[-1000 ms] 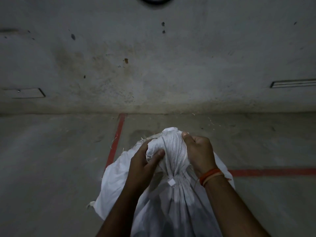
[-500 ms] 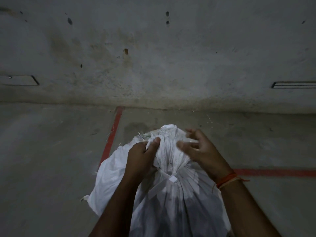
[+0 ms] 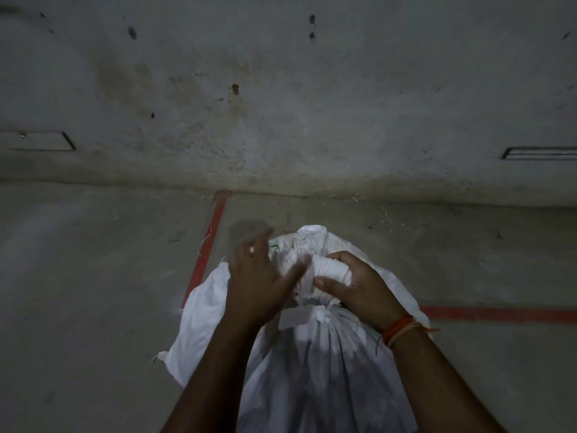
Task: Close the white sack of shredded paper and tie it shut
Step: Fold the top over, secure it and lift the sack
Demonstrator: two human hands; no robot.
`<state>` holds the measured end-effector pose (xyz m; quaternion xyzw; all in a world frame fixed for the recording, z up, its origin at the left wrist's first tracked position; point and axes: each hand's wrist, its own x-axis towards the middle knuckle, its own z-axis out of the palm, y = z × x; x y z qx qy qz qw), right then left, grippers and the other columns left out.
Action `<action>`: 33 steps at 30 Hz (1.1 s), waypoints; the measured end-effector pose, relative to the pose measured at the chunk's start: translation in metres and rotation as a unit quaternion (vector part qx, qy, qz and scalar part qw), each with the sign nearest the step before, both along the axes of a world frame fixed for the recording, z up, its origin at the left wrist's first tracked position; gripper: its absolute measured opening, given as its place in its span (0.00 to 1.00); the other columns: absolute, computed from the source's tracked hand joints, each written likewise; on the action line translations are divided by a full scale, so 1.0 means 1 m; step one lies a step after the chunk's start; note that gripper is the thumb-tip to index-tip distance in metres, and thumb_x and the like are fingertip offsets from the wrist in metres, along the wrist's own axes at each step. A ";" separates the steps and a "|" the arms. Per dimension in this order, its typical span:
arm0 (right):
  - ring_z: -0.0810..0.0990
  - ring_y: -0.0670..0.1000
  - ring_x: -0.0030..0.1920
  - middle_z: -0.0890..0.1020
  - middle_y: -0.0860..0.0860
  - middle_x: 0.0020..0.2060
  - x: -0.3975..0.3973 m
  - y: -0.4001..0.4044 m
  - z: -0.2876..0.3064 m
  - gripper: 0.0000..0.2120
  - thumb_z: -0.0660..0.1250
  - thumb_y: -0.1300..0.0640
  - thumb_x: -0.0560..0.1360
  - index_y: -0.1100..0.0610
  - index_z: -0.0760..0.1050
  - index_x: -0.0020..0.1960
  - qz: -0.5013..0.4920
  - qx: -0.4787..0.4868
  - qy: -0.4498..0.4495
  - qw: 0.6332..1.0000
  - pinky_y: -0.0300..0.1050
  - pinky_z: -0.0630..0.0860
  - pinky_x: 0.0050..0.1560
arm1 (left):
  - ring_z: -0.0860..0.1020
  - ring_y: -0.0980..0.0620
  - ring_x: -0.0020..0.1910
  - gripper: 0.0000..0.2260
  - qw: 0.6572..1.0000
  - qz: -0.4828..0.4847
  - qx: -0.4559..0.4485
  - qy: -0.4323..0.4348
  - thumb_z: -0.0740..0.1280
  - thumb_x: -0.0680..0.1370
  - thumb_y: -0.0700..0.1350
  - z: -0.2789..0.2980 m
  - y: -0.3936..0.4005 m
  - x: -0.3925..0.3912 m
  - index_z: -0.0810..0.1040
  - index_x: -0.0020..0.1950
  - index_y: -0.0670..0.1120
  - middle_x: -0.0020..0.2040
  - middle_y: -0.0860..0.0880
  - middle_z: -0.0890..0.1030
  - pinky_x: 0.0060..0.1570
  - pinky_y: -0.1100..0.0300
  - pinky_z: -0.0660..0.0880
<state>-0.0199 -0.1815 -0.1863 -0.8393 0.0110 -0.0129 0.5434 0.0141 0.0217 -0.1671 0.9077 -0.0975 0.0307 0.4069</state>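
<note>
The white sack [image 3: 315, 370] stands on the concrete floor right below me, its mouth gathered into a bunched neck [image 3: 307, 245]. A white tie [image 3: 318, 314] cinches the neck just under my hands. My right hand [image 3: 359, 285] grips the bunched top from the right, fingers and thumb curled round it. My left hand [image 3: 259, 273] is at the left of the neck with fingers spread and blurred by motion; its thumb reaches toward the bunch. Bits of shredded paper show at the sack's top.
A concrete wall [image 3: 281, 104] rises close behind the sack. Red floor lines [image 3: 209, 245] run from the wall toward me and off to the right. A few paper scraps [image 3: 388, 215] lie on the floor near the wall.
My right hand closed round the bunched neck again after being open half a second ago. My left hand let go of the neck and opened, its fingers moving up and left.
</note>
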 end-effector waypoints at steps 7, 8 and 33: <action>0.82 0.40 0.49 0.84 0.42 0.47 0.000 0.007 -0.005 0.17 0.74 0.42 0.70 0.45 0.77 0.55 -0.017 -0.025 -0.027 0.999 0.39 0.79 0.50 | 0.51 0.43 0.80 0.53 0.975 -0.181 0.069 0.113 0.75 0.59 0.71 -0.026 0.007 -0.007 0.43 0.74 0.73 0.81 0.48 0.49 0.74 0.38 0.62; 0.82 0.39 0.48 0.84 0.42 0.46 0.000 0.009 -0.005 0.16 0.74 0.42 0.70 0.46 0.77 0.54 -0.025 -0.034 -0.033 0.999 0.37 0.78 0.49 | 0.52 0.44 0.80 0.54 0.975 -0.181 0.066 0.111 0.76 0.59 0.69 -0.033 0.007 -0.004 0.43 0.74 0.73 0.81 0.48 0.52 0.75 0.39 0.62; 0.46 0.55 0.80 0.34 0.45 0.79 -0.059 -0.019 -0.018 0.70 0.79 0.36 0.57 0.35 0.25 0.73 0.208 -0.383 0.108 0.894 0.69 0.56 0.71 | 0.42 0.43 0.81 0.59 0.922 -0.249 0.270 0.125 0.74 0.60 0.71 -0.040 0.043 -0.031 0.31 0.74 0.69 0.82 0.43 0.43 0.79 0.45 0.49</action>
